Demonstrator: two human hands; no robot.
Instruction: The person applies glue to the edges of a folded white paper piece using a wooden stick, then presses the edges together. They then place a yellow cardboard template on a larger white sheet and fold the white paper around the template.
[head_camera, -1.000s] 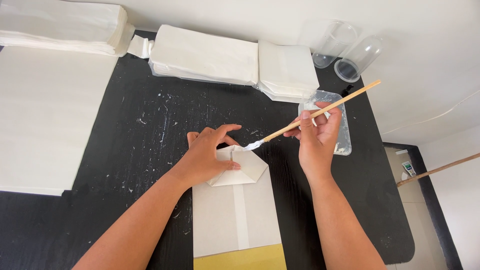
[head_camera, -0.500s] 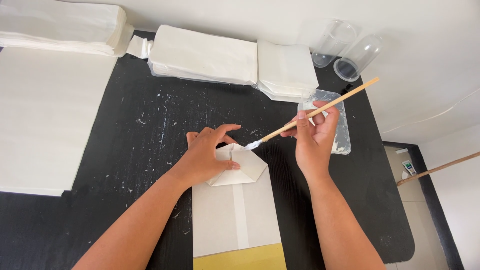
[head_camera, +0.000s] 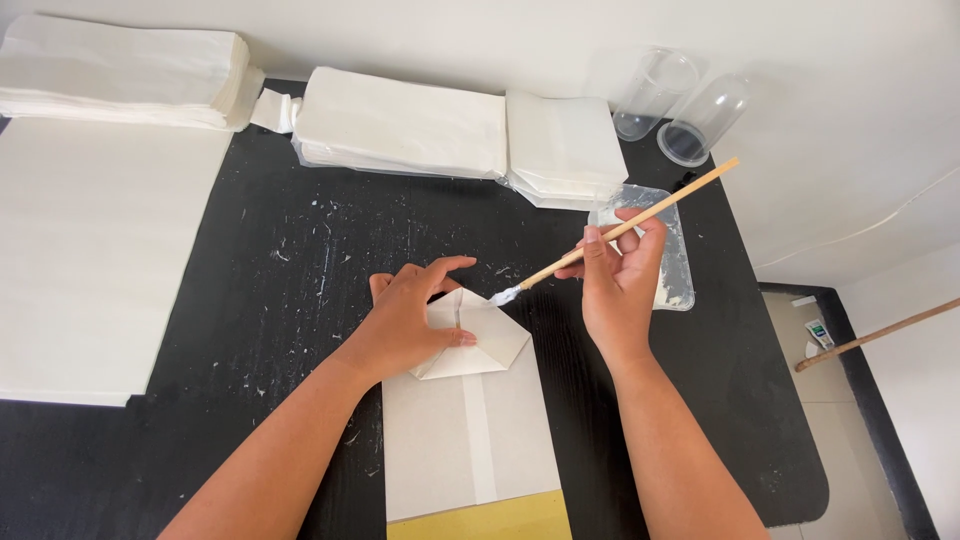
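Little has moved since the earlier frames: right hand (head_camera: 620, 285) has shifted slightly, so the brush tip sits a touch nearer the paper fold; left hand (head_camera: 410, 320) hasn't moved. Judging from that, glue work on the flap is mid-way, not finished.

Left hand lies flat, fingers spread, pressing down the folded bottom of a white paper bag (head_camera: 465, 420). Bag lies near the table's front edge, about centre, w/ a yellow strip at its lower end, cut off by the frame. Right hand pinches a thin wooden brush (head_camera: 630, 228) between thumb & fingers; its white-coated tip touches or hovers just at the upper right edge of the folded flap, can't tell which.

Just behind the right hand, toward the table's right edge, sits a clear shallow tray (head_camera: 678, 260) w/ white paste. Along the back edge: stacks of white bags (head_camera: 400, 125), a smaller stack (head_camera: 560, 145) beside it, & two clear plastic cups (head_camera: 690, 110) lying at the back right corner. A large white sheet (head_camera: 90, 250) covers the left side, another stack (head_camera: 120, 70) at the back left corner.

Black table (head_camera: 270, 250) between the bag & the back stacks is bare apart from dried white flecks, so there's room to move there. Right edge is close to the tray.
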